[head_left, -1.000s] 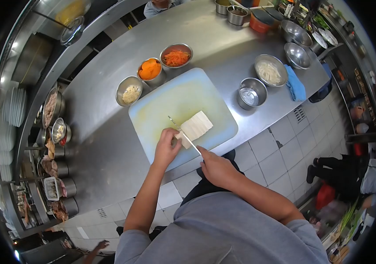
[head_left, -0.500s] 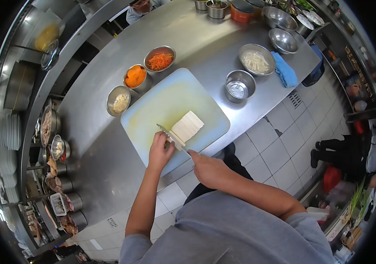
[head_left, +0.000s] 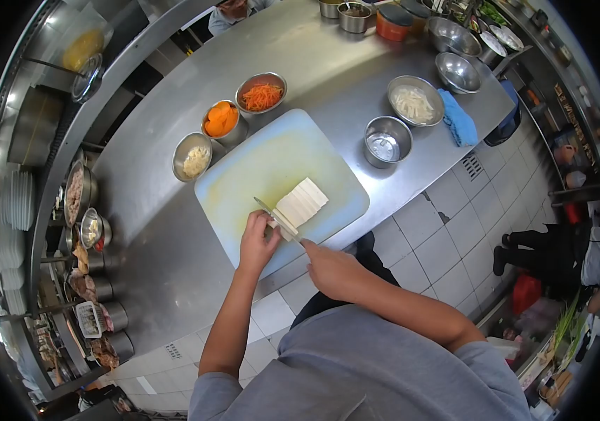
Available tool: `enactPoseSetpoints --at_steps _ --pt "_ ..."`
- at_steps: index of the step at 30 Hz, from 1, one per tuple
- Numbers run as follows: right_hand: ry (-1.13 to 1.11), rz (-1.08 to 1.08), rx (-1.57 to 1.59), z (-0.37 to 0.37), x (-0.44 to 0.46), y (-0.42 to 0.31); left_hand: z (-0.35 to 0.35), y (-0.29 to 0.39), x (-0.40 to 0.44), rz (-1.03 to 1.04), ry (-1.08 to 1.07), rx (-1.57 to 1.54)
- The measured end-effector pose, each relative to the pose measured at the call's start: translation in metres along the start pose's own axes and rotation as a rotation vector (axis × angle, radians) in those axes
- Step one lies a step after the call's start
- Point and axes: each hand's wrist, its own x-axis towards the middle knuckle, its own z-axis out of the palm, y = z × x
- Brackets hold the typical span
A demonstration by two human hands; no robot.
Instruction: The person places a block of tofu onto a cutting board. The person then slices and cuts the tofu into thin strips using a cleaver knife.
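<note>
Knife (head_left: 278, 218), silvery steel, clasped in my right hand (head_left: 333, 271); left hand (head_left: 255, 243) at sliced white rectangular block (head_left: 302, 201), pinching or not unclear.

the handle of the knife (head_left: 277, 219) is mostly hidden inside the right hand (head_left: 335, 272). the left hand (head_left: 258, 242) covers part of the white slices (head_left: 301, 201) beside the blade, so its grip cannot be told. at the top edge, a person (head_left: 231, 14) is cut off. at far right, another person (head_left: 597, 254) is partly cut off. bits in a small bowl (head_left: 92, 229) at left are too small to name.
</note>
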Motion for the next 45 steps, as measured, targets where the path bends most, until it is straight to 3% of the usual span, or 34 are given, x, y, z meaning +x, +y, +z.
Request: enactPoseSetpoints --at_steps 18,20,21,24,26,32,45 --pt "0.005 0.051 -0.026 0.035 0.023 0.023 -0.008 0.001 0.001 -0.037 0.004 -0.072" --pt "0.014 0.051 -0.018 0.035 0.023 0.022 -0.011 0.008 0.002 0.137 0.274 0.05" --pt "0.001 0.053 -0.028 0.033 0.023 0.022 -0.017 0.015 0.006 0.141 0.271 0.049" --pt "-0.014 0.046 -0.029 0.035 0.023 0.022 -0.038 0.031 0.019 0.288 0.179 0.161" --pt "-0.013 0.032 -0.023 0.034 0.023 0.02 -0.045 0.036 0.033 0.355 -0.137 0.24" --pt "-0.005 0.023 -0.04 0.034 0.026 0.022 -0.049 0.052 0.058 0.345 -0.464 0.495" --pt "-0.005 0.028 -0.026 0.032 0.027 0.029 -0.043 0.049 0.049 0.394 -0.42 0.48"
